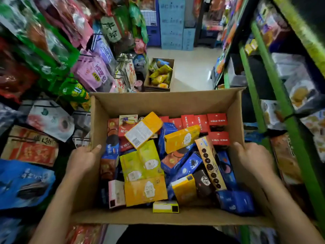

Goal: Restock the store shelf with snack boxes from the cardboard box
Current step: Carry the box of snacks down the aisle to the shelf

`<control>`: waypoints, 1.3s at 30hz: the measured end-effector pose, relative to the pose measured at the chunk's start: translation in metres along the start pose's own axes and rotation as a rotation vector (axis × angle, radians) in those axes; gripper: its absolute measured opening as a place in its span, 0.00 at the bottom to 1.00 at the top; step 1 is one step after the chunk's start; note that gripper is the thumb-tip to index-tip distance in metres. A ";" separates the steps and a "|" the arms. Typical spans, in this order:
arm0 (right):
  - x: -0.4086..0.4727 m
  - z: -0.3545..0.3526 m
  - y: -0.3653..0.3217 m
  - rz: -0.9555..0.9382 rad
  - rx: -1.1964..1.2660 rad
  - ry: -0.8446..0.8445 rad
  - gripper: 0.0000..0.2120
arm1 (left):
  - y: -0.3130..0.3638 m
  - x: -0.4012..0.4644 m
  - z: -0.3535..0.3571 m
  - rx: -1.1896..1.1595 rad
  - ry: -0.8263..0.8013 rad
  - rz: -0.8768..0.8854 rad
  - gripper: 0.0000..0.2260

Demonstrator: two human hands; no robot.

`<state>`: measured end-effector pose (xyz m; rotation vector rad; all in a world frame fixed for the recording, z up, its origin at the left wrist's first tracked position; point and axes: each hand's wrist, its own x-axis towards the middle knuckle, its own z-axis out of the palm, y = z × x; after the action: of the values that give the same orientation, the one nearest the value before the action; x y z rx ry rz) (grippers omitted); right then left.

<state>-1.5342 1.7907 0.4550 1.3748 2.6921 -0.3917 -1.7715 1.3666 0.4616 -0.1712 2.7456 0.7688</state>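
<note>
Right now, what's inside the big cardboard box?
The box holds jumbled snack boxes: yellow, blue, and a red row at the back. Whatever lies beneath them is covered.

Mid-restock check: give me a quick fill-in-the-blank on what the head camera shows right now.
1. Each hand, left hand and right hand, grips a side wall of the ____ box.
2. The row of red boxes stands along the box's ____ wall.
3. The shelf frame on the right is painted ____.

Missing words: cardboard; far; green
</note>
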 end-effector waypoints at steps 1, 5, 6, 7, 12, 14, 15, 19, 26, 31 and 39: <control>0.023 -0.005 -0.009 -0.027 -0.011 -0.005 0.26 | 0.011 0.010 0.002 -0.017 0.019 -0.005 0.18; 0.114 -0.022 -0.054 -0.083 -0.066 -0.013 0.26 | 0.043 0.049 0.015 -0.142 0.052 -0.067 0.14; 0.135 -0.023 -0.065 -0.087 -0.081 -0.018 0.26 | 0.047 0.062 0.019 -0.125 0.049 -0.074 0.14; 0.155 -0.022 -0.076 -0.094 -0.099 -0.021 0.27 | 0.050 0.076 0.024 -0.108 0.047 -0.084 0.15; 0.238 -0.027 -0.122 -0.111 -0.130 -0.021 0.25 | 0.074 0.142 0.040 -0.111 0.056 -0.130 0.15; 0.278 -0.034 -0.140 -0.146 -0.156 -0.009 0.25 | 0.090 0.165 0.048 -0.070 0.058 -0.157 0.17; 0.298 -0.038 -0.150 -0.158 -0.170 -0.013 0.26 | 0.098 0.175 0.050 -0.060 0.072 -0.173 0.18; 0.366 -0.037 -0.175 -0.221 -0.197 -0.062 0.28 | 0.108 0.189 0.074 -0.081 0.085 -0.289 0.22; 0.461 -0.014 -0.225 -0.384 -0.275 -0.210 0.26 | 0.133 0.194 0.104 -0.142 0.110 -0.511 0.18; 0.537 0.020 -0.257 -0.611 -0.353 -0.316 0.25 | 0.150 0.170 0.140 -0.302 0.159 -0.782 0.17; 0.586 0.076 -0.308 -0.797 -0.470 -0.427 0.24 | 0.147 0.114 0.219 -0.376 0.157 -1.086 0.18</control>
<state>-2.1308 2.0569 0.3226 0.0543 2.5860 -0.0637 -1.8551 1.6020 0.3205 -1.6520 2.0658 0.8915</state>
